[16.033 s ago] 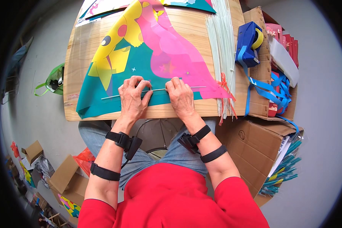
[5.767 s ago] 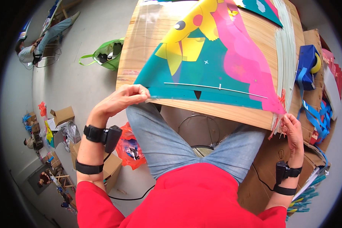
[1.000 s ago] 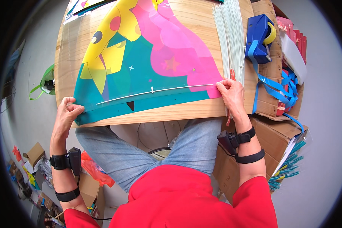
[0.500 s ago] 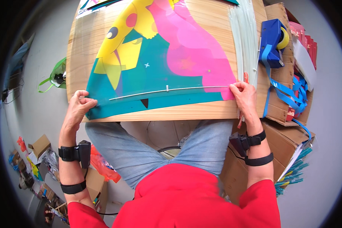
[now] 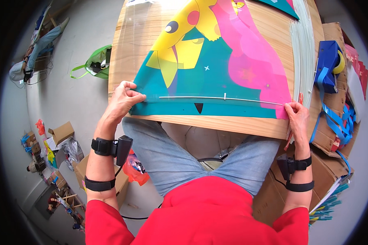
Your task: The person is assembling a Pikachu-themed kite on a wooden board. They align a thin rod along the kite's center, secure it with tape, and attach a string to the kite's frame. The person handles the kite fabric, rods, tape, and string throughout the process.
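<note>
A teal, yellow and pink printed sheet (image 5: 216, 81) with a cartoon figure lies flat, its wide end near the table's front edge. Along its lower teal band runs a thin white rod (image 5: 192, 97) with a small white crosspiece. My left hand (image 5: 122, 102) pinches the sheet's left corner between thumb and fingers, just short of the rod's left end. At the other corner my right hand (image 5: 298, 118) is closed, thumb and forefinger at the rod's right end. Those fingertips partly hide the rod's tip and the pink corner.
White strips (image 5: 302, 61) lie bundled along the right of the wooden table (image 5: 229, 124). Beyond them stands a blue tape dispenser (image 5: 328, 65) on cardboard, with blue strapping (image 5: 335, 126) below. A green bag (image 5: 98, 61) sits left; boxes and clutter lie lower left.
The view has swung left, so the table and both hands appear farther right. Both hands stay at the sheet's two corners, and the rod keeps its place between them.
</note>
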`<control>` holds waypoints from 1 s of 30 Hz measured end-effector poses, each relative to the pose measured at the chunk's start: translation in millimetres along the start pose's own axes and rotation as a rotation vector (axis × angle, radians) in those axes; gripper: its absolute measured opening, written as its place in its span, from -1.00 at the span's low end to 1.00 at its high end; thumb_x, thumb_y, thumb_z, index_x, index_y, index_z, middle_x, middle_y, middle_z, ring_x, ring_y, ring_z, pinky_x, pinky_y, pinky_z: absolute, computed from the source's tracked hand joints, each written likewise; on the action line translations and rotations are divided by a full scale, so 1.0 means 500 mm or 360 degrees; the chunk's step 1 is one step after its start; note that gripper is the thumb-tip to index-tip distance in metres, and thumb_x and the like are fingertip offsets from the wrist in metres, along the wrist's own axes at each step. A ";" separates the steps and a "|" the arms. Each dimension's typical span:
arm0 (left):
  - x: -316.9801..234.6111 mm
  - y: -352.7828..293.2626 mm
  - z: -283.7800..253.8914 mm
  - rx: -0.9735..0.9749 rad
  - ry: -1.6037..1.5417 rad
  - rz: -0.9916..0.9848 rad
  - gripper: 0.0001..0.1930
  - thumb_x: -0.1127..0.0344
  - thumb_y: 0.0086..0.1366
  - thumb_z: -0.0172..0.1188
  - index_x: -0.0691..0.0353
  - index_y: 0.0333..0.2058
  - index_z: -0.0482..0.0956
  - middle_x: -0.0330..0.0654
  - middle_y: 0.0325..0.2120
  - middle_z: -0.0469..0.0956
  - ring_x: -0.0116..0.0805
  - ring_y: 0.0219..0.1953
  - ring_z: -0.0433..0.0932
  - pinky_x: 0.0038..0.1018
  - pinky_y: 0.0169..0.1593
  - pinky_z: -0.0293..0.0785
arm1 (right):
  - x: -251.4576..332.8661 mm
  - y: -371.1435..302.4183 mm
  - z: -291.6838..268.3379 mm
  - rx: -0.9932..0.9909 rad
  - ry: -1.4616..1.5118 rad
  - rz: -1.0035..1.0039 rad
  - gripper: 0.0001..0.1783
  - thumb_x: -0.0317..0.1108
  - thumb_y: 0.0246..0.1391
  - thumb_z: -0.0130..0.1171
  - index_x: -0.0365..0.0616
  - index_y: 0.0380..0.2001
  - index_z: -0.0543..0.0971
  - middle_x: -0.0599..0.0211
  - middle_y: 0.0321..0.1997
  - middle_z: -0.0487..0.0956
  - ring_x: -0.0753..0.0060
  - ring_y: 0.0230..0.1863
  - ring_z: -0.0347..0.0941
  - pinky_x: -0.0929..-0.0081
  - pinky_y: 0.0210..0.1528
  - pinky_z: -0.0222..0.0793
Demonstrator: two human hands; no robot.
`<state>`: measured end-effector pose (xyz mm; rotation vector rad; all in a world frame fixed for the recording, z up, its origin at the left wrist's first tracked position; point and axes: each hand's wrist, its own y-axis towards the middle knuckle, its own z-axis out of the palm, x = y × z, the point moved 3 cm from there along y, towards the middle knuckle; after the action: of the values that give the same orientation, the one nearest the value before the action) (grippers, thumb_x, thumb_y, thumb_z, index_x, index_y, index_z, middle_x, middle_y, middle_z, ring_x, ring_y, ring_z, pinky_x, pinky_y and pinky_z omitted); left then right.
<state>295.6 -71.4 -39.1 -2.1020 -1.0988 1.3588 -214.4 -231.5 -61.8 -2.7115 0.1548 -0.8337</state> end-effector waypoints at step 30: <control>-0.002 0.006 0.027 -0.0275 0.0387 0.0080 -0.42 0.38 0.04 0.44 0.42 -0.01 0.38 -0.25 -0.45 0.58 -0.53 -0.41 0.51 -0.58 -0.31 0.42 | -0.006 0.000 0.007 -0.0028 0.0046 -0.0011 -0.79 -0.31 0.11 0.34 -0.29 -0.38 0.68 0.47 -0.56 0.60 0.70 -0.52 0.44 0.63 -0.43 0.37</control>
<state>284.6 -75.1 -46.8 -2.3588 -1.1008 1.0253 -214.8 -229.8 -66.2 -2.7186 0.1603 -0.8779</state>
